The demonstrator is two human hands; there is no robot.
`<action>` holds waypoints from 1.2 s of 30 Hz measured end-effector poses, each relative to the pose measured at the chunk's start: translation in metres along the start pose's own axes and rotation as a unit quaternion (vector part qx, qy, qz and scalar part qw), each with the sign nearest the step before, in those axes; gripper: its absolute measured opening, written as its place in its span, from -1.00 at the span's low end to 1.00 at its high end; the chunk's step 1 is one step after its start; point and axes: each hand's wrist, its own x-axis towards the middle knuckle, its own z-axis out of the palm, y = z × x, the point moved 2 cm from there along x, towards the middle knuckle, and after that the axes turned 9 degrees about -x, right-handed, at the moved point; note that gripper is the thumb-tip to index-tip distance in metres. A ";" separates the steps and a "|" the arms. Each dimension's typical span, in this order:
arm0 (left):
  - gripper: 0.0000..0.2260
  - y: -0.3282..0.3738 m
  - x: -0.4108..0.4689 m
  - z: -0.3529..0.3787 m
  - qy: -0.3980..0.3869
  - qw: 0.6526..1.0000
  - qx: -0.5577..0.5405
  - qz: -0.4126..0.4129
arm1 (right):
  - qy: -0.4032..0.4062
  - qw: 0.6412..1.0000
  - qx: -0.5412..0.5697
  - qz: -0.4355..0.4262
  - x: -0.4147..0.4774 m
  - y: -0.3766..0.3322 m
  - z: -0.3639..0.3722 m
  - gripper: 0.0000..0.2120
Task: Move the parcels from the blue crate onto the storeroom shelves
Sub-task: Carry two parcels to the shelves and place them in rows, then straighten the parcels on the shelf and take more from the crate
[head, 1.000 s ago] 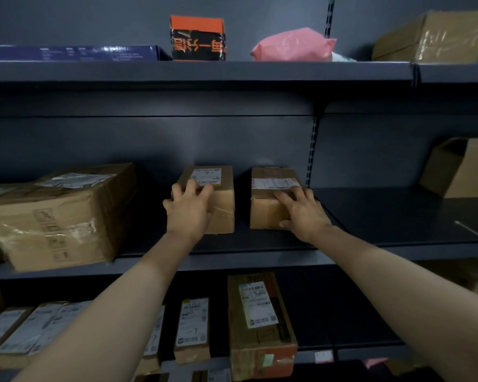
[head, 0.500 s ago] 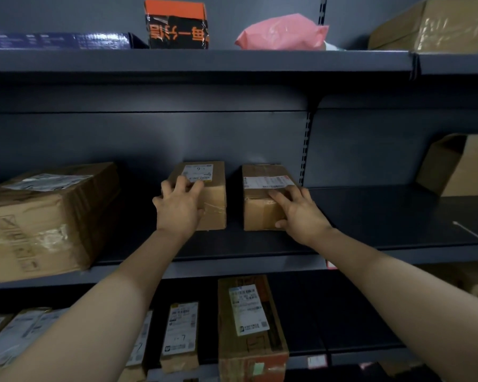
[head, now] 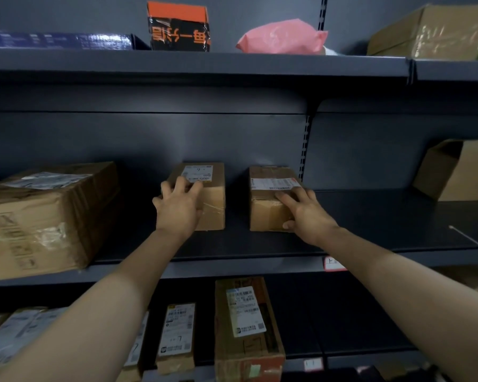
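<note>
Both hands are reaching onto the middle shelf point(head: 232, 268) of a dark grey rack. Left hand point(head: 177, 209) is lying with fingers spread over the front left corner of the left parcel point(head: 207, 194), palm against the cardboard, not closed round it. Right hand point(head: 305, 213) is pressing flat on the front right corner of the right parcel point(head: 268, 199), fingers on top and thumb against the front face, likewise spread rather than clenched. The two parcels are sitting on the middle shelf near its back wall, side by side with a narrow gap between them, just left of the slotted upright post point(head: 304, 150).

Further left on the middle shelf, a large taped carton point(head: 44, 216) is taking up the space, well apart from the left parcel. To the right of the post, the shelf is showing bare metal up to an open plain carton point(head: 458, 169) at the far edge.

Each parcel is a small brown cardboard box with a white printed label on top; the right one is also showing tape across its seam, the left one a strip of clear tape on its front.

Above the middle shelf, a flat blue box point(head: 61, 41), an orange-and-black box point(head: 178, 27), a pink bag point(head: 282, 37) and a taped brown carton point(head: 425, 31) are resting. Below the middle shelf, several labelled parcels are standing in a row, the tallest one point(head: 247, 329) beneath the gap between the arms.
</note>
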 end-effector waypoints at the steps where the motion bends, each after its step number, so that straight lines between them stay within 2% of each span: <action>1: -0.53 0.000 0.001 0.000 -0.002 1.000 -0.001 0.001 | 0.001 1.000 0.008 -0.001 0.000 0.000 0.001 -0.30; 5: -0.53 0.002 0.005 0.000 -0.010 1.000 0.000 0.002 | 0.001 1.000 0.017 0.001 0.000 0.000 0.001 -0.29; 9: -0.54 0.003 0.012 0.002 -0.016 1.000 0.008 0.000 | 0.016 0.999 -0.039 0.006 -0.002 -0.001 -0.001 -0.25; 12: -0.52 0.000 0.017 0.006 -0.014 1.000 0.012 0.002 | 0.060 0.997 -0.057 0.001 -0.006 -0.006 -0.002 -0.24; 15: -0.52 -0.002 0.019 0.009 -0.012 1.000 0.009 0.006 | 0.113 0.992 -0.051 -0.024 -0.008 -0.019 -0.009 -0.34; 19: -0.42 -0.009 0.017 0.002 -0.042 0.999 -0.004 0.028 | 0.186 0.979 -0.053 -0.060 -0.003 -0.042 -0.021 -0.47; 21: -0.36 -0.015 0.010 -0.009 -0.034 0.998 -0.001 0.046 | 0.212 0.975 -0.036 -0.060 0.001 -0.061 -0.029 -0.48; 25: -0.42 -0.046 -0.019 -0.055 0.045 0.994 0.038 0.088 | 0.243 0.967 -0.001 -0.081 0.013 -0.129 -0.051 -0.49; 30: -0.52 -0.124 -0.052 -0.140 0.163 0.975 0.065 0.133 | 0.270 0.952 0.052 -0.133 0.027 -0.245 -0.078 -0.51; 33: -0.57 -0.178 -0.074 -0.181 0.171 0.975 0.090 0.107 | 0.272 0.946 0.082 -0.158 0.030 -0.312 -0.096 -0.49; 36: -0.60 -0.234 -0.095 -0.203 0.142 0.984 0.095 0.056 | 0.237 0.949 0.081 -0.193 0.033 -0.368 -0.107 -0.42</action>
